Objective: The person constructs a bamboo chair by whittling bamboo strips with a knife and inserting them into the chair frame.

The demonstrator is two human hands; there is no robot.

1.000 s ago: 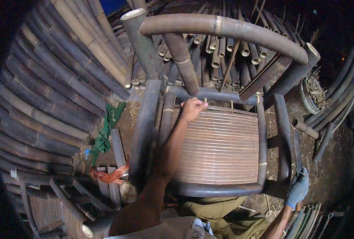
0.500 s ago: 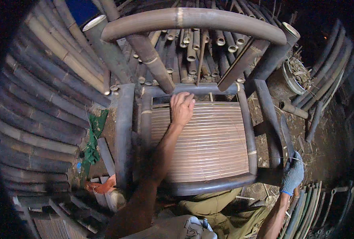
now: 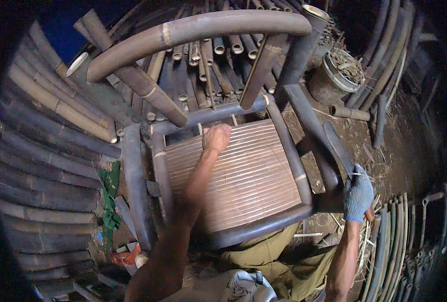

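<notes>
A dark bamboo chair (image 3: pixel 294 216) stands in front of me, its curved top rail on the far side. Its seat panel (image 3: pixel 248 176) is made of thin brown bamboo slats laid side by side. My bare left hand (image 3: pixel 217 138) is closed at the far edge of this panel, fingers curled over the last slat, their tips hidden. A gap with short pegs lies between that edge and the back rail. Right of the chair, my right hand (image 3: pixel 358 194), in a grey-blue knitted glove, grips a knife by its wooden handle. The long knife blade (image 3: pixel 338 148) points up and away, beside the chair's right leg.
Bamboo poles (image 3: pixel 47 166) are stacked along the left, and more lie behind the chair. A bucket (image 3: pixel 329 83) of shavings stands at the far right. Green poles (image 3: pixel 392 241) lie at lower right. Green cloth (image 3: pixel 111 201) sits on the ground left of the chair.
The view has turned, so the chair now appears farther left and tilted. My left hand has curled more tightly over the panel's far edge. My right hand still holds the knife.
</notes>
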